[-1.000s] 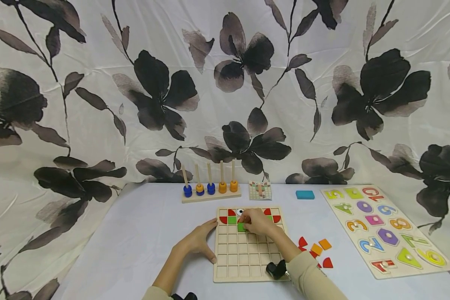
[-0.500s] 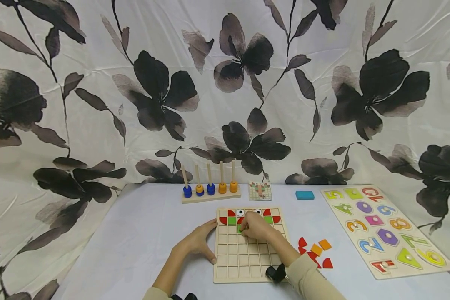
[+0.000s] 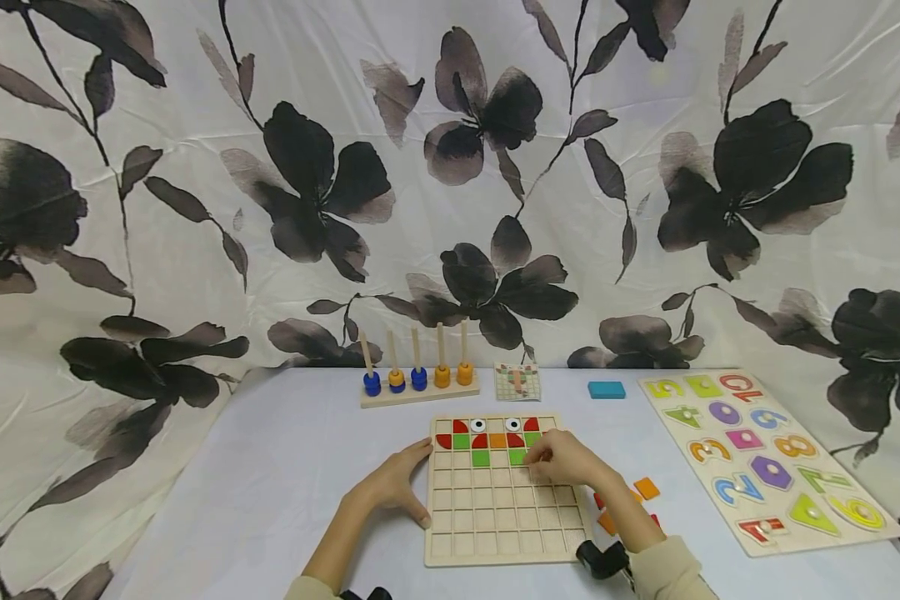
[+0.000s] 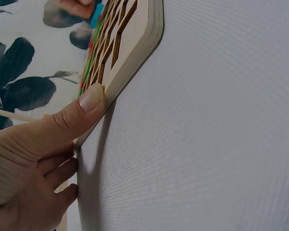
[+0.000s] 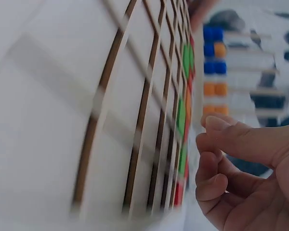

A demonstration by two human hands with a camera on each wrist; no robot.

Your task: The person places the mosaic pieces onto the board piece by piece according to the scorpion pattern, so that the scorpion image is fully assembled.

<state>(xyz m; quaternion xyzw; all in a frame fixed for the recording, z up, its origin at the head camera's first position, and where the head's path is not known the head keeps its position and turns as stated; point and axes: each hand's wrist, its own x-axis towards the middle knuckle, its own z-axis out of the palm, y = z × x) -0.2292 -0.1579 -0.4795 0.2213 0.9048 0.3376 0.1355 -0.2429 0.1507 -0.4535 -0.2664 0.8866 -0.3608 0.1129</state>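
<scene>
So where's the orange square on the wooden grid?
In the head view, the orange square sits on the wooden grid, second row down, between two red quarter-circle tiles, left of the right hand.

The grid board (image 3: 486, 522) looked like smooth wood. The backdrop (image 3: 412, 200) was faintly glossy cloth, the tabletop (image 4: 197, 120) matt and finely textured.

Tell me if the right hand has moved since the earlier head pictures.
Yes, rightward: against the gridded board, the right hand has gone from the upper middle to the right edge.

Head view bright; right wrist view dimmer, near board (image 5: 118, 127) blurred.
</scene>
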